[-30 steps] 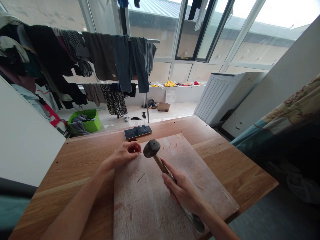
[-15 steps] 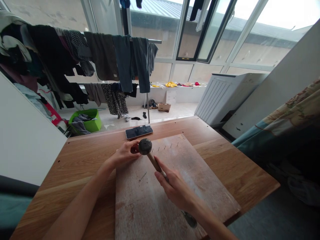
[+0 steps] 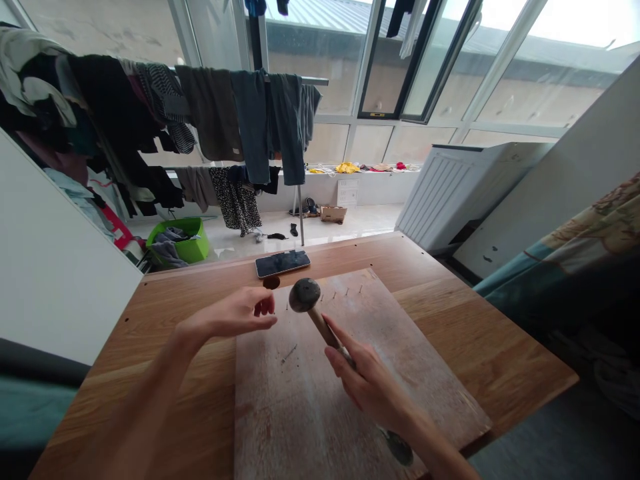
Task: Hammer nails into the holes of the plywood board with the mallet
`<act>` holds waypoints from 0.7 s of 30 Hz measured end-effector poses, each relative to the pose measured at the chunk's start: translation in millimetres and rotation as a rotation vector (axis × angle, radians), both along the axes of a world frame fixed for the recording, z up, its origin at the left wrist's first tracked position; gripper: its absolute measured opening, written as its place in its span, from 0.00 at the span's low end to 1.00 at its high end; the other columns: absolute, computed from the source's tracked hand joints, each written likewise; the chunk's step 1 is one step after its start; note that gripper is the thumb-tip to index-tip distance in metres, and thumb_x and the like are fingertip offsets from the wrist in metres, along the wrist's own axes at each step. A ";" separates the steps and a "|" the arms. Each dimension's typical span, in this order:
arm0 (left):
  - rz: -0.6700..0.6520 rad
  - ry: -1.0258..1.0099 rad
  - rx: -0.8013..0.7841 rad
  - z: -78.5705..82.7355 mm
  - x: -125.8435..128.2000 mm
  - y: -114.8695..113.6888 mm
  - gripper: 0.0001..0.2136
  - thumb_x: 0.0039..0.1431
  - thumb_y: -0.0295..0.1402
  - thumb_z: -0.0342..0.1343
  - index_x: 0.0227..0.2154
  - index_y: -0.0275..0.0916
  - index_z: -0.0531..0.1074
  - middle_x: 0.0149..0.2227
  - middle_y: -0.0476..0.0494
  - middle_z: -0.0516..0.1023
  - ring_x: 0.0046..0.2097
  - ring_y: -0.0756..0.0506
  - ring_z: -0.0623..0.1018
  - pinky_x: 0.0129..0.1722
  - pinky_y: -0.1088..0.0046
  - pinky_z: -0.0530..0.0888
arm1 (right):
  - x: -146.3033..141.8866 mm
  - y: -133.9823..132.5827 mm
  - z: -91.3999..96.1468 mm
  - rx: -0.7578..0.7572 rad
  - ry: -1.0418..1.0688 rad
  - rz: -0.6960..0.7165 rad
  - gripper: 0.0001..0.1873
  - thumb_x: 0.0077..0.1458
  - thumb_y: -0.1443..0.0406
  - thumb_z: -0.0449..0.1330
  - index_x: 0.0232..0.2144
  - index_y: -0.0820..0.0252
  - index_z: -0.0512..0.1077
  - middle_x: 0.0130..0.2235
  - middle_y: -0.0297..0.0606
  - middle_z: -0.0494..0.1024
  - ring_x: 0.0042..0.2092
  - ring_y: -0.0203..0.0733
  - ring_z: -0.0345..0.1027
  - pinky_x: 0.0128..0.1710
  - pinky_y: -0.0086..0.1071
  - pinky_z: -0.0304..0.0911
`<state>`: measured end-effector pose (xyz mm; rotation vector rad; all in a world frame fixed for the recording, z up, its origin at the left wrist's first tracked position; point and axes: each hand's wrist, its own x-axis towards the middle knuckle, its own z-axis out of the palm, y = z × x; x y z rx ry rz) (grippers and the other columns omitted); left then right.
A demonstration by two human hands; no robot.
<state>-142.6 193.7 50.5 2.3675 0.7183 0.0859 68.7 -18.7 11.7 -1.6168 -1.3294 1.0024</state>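
My right hand (image 3: 367, 373) is wrapped round the wooden handle of a hammer (image 3: 305, 295), its dark round head raised over the board. The handle's dark lower end shows below my wrist. My left hand (image 3: 245, 312) hovers at the board's left edge, thumb and bent fingers apart, with nothing seen in it. Beside its fingertips a thin nail (image 3: 287, 307) stands upright in the worn wooden board (image 3: 320, 407). Several more nails stand in a row along the far edge, partly hidden by the hammer head. A loose nail (image 3: 289, 354) lies nearer me.
Beyond the board, a phone (image 3: 283, 264) lies on the wooden table (image 3: 170, 333), close to a dark round hole (image 3: 271, 283). Past the table are a clothes rack with hanging clothes (image 3: 250, 127), a green tub (image 3: 193, 248) and a white ribbed appliance (image 3: 440, 190).
My left hand has drawn back to the left and its fingers have opened, leaving an upright nail in view. The hammer has shifted slightly right in the view, which has itself moved a little.
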 end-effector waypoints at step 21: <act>0.036 -0.066 0.148 -26.7 -8.7 -5.8 0.04 0.58 0.27 0.52 0.32 0.41 0.71 0.29 0.50 0.73 0.29 0.48 0.72 0.32 0.72 0.65 | 8.8 -17.5 -13.4 -0.077 0.248 0.023 0.34 0.70 0.51 0.53 0.73 0.50 0.54 0.25 0.24 0.62 0.17 0.27 0.53 0.14 0.21 0.52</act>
